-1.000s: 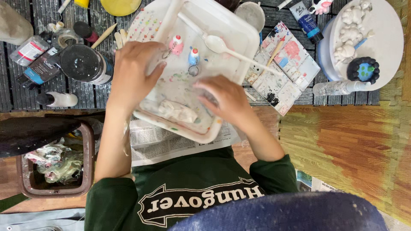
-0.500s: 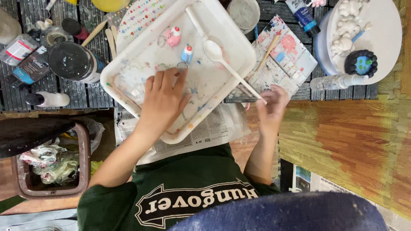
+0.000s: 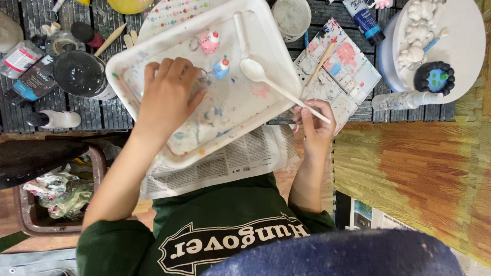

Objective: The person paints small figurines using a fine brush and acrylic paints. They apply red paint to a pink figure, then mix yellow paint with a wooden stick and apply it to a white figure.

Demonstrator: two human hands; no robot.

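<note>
While the left hand (image 3: pixel 169 97) is laid flat, fingers spread, inside the white tray (image 3: pixel 128 56), the handle end of a white plastic spoon (image 3: pixel 276 84) is pinched by the right hand (image 3: pixel 314 120), the bowl lying in the tray beyond. The spoon is judged light, stiff and paint-slick, best gripped at the handle. Just past the left fingertips, a blue figurine (image 3: pixel 221 68) and a pink figurine (image 3: pixel 209 42) are seen. Newspaper (image 3: pixel 225 163) is spread beneath on the counter.

Left hand (image 3: pixel 169 94) flat, palm down, right hand (image 3: pixel 316 120) fingers pinched
</note>
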